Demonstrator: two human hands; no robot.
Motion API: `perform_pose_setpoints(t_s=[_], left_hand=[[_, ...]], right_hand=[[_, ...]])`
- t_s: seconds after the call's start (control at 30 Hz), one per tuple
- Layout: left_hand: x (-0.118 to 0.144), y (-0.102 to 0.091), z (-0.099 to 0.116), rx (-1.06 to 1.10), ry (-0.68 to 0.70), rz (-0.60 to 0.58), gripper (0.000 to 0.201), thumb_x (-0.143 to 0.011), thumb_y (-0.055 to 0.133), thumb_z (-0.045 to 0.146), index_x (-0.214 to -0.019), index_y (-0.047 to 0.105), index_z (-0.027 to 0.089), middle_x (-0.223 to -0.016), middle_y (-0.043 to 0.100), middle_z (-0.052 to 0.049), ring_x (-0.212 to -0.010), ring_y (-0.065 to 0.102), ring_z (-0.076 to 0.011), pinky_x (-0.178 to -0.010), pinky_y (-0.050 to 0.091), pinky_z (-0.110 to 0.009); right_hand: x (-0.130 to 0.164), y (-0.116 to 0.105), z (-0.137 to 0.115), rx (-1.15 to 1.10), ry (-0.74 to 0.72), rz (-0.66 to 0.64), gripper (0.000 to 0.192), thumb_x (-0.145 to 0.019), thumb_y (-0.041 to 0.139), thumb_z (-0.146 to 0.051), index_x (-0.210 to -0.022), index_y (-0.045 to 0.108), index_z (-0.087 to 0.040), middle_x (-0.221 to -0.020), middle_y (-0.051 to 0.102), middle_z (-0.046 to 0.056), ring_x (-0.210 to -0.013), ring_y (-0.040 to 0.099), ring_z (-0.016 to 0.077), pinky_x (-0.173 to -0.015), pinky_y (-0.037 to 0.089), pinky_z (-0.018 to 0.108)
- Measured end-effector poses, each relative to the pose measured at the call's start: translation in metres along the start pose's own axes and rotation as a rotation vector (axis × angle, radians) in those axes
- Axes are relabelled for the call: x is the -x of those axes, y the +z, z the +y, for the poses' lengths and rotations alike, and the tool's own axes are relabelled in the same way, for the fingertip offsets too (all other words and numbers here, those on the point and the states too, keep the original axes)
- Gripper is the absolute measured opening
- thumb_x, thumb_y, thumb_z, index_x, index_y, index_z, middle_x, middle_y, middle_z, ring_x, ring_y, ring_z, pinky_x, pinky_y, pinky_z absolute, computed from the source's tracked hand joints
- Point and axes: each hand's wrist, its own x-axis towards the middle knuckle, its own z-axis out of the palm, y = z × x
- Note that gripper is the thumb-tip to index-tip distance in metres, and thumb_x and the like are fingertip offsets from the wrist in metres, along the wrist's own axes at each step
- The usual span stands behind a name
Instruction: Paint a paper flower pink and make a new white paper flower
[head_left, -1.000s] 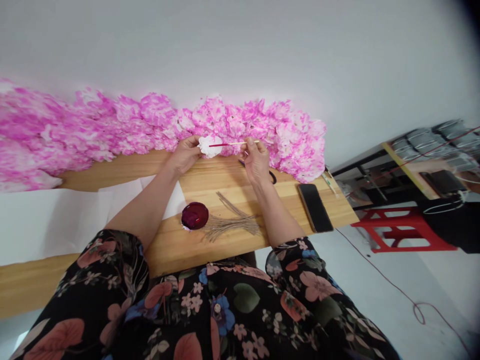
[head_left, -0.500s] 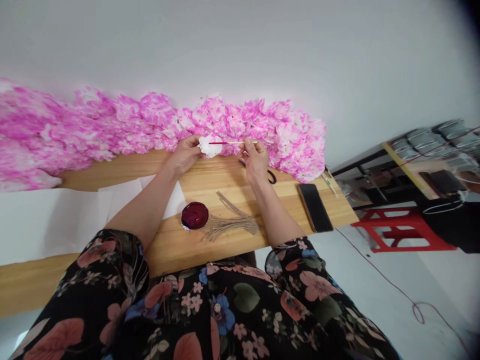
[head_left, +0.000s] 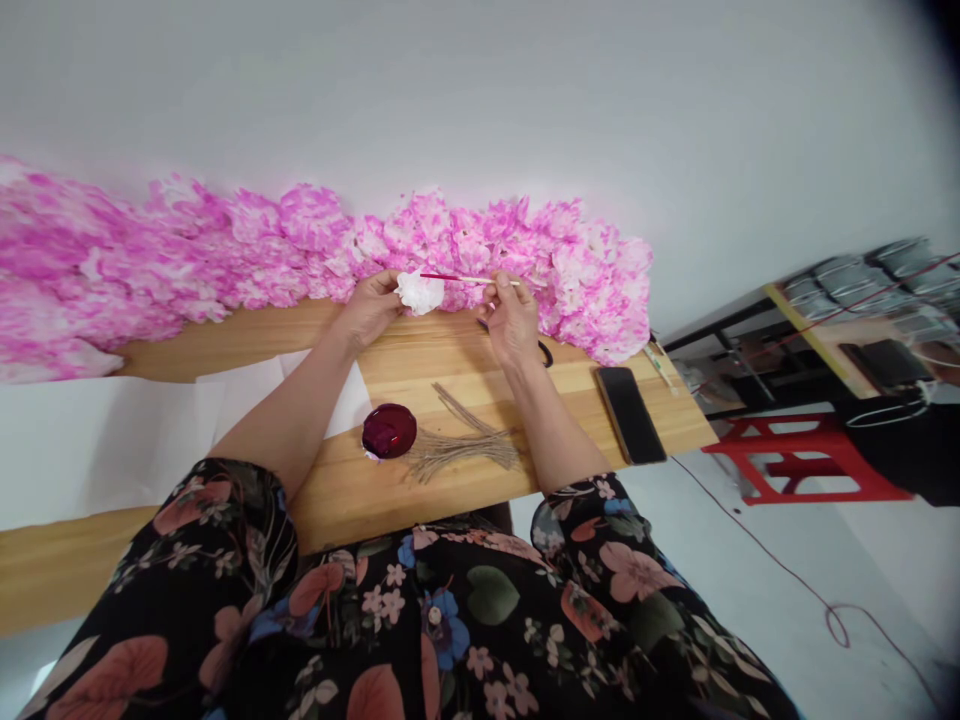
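My left hand [head_left: 377, 310] pinches a small white ruffled flower [head_left: 420, 292] by its left side, above the table. Between the fingers of my right hand [head_left: 513, 318] is a thin pale stick [head_left: 472, 280] whose left half is dark red. That red end lies across the flower's upper edge; whether it touches the petals I cannot tell. Closer to my body stands a small bowl of dark red liquid [head_left: 389, 431]. Beside it, a loose bundle of thin brown stems [head_left: 465, 447] is spread on the wood.
Pink and white flowers [head_left: 315, 220] are heaped along the wall. On the wooden table [head_left: 420, 500] lie white paper sheets [head_left: 135, 440], a phone [head_left: 631, 415] and dark-handled scissors [head_left: 545, 353], partly hidden by my right hand. A red stool [head_left: 810, 480] stands at the right.
The stick's red end has risen from the flower's middle to its upper edge and now tilts slightly. My right hand has shifted a little; my left hand keeps its place.
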Motion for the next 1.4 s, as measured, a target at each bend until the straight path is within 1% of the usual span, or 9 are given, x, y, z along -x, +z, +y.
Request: perform_pose_setpoints(t_s=[0.2, 0.53, 0.67, 0.8, 0.9, 1.0, 1.13, 1.27, 1.4], left_hand=[[0.000, 0.000, 0.001, 0.004, -0.008, -0.011, 0.025, -0.065, 0.088, 0.001, -0.075, 0.072, 0.017, -0.068, 0.070, 0.003, -0.060, 0.063, -0.0095, -0.059, 0.049, -0.021], [0.002, 0.002, 0.003, 0.022, -0.003, -0.018, 0.026, -0.063, 0.088, 0.001, -0.075, 0.071, 0.017, -0.068, 0.069, 0.003, -0.059, 0.062, -0.0090, -0.059, 0.051, -0.020], [0.001, 0.001, 0.002, 0.027, 0.005, -0.027, 0.027, -0.062, 0.091, 0.004, -0.076, 0.071, 0.017, -0.069, 0.070, 0.003, -0.059, 0.063, -0.0090, -0.059, 0.052, -0.020], [0.000, 0.000, 0.000, 0.008, -0.010, -0.014, 0.029, -0.061, 0.095, 0.008, -0.075, 0.071, 0.017, -0.072, 0.072, 0.002, -0.062, 0.065, -0.0104, -0.059, 0.053, -0.021], [0.000, -0.001, -0.001, 0.015, -0.005, -0.007, 0.031, -0.060, 0.098, 0.011, -0.075, 0.072, 0.017, -0.072, 0.072, 0.002, -0.063, 0.065, -0.0106, -0.059, 0.052, -0.021], [0.000, 0.000, -0.001, 0.022, 0.000, -0.012, 0.032, -0.060, 0.099, 0.012, -0.077, 0.073, 0.017, -0.071, 0.071, 0.002, -0.062, 0.064, -0.0104, -0.059, 0.051, -0.021], [0.001, 0.001, 0.002, 0.016, -0.009, -0.006, 0.031, -0.061, 0.098, 0.008, -0.075, 0.072, 0.017, -0.069, 0.069, 0.003, -0.060, 0.063, -0.0100, -0.059, 0.050, -0.022], [0.001, 0.001, 0.001, -0.005, -0.009, 0.006, 0.028, -0.068, 0.094, 0.004, -0.076, 0.071, 0.017, -0.069, 0.066, 0.004, -0.061, 0.062, -0.0100, -0.062, 0.049, -0.023], [0.000, -0.001, -0.001, -0.018, -0.012, 0.018, 0.025, -0.072, 0.090, 0.002, -0.079, 0.071, 0.017, -0.074, 0.068, 0.003, -0.064, 0.063, -0.0106, -0.066, 0.049, -0.025]], right_hand=[[0.000, 0.000, 0.002, 0.075, -0.012, 0.023, 0.027, -0.079, 0.089, -0.044, -0.082, 0.071, -0.025, -0.070, 0.068, -0.007, -0.061, 0.057, 0.0063, -0.057, 0.047, 0.019], [-0.001, -0.002, 0.006, 0.146, -0.070, 0.085, 0.040, -0.075, 0.090, -0.057, -0.079, 0.069, -0.023, -0.068, 0.067, -0.007, -0.060, 0.056, 0.0062, -0.057, 0.047, 0.019], [-0.002, -0.003, 0.004, 0.105, -0.127, 0.047, 0.042, -0.086, 0.079, -0.065, -0.081, 0.068, -0.025, -0.067, 0.063, -0.006, -0.060, 0.057, 0.0091, -0.058, 0.050, 0.023], [0.010, 0.003, -0.002, 0.103, -0.236, -0.137, 0.050, -0.091, 0.069, -0.073, -0.073, 0.067, -0.026, -0.058, 0.053, -0.005, -0.056, 0.054, 0.0111, -0.058, 0.049, 0.026], [0.027, 0.009, -0.006, 0.196, -0.286, -0.316, 0.056, -0.092, 0.067, -0.075, -0.068, 0.067, -0.025, -0.053, 0.050, -0.005, -0.054, 0.054, 0.0118, -0.058, 0.047, 0.027], [0.047, 0.015, -0.012, 0.320, -0.274, -0.530, 0.057, -0.093, 0.064, -0.075, -0.071, 0.073, -0.024, -0.055, 0.058, -0.003, -0.056, 0.059, 0.0122, -0.061, 0.048, 0.027], [0.067, 0.026, -0.021, 0.412, -0.255, -0.799, 0.048, -0.097, 0.066, -0.065, -0.074, 0.078, -0.025, -0.059, 0.066, -0.001, -0.058, 0.060, 0.0119, -0.060, 0.045, 0.026], [0.075, 0.039, -0.023, 0.527, -0.289, -0.959, 0.045, -0.094, 0.072, -0.063, -0.068, 0.077, -0.026, -0.058, 0.066, -0.002, -0.058, 0.055, 0.0113, -0.063, 0.042, 0.027], [0.076, 0.044, -0.021, 0.582, -0.285, -1.011, 0.046, -0.091, 0.075, -0.065, -0.065, 0.076, -0.027, -0.056, 0.060, -0.003, -0.055, 0.050, 0.0111, -0.062, 0.040, 0.028]])
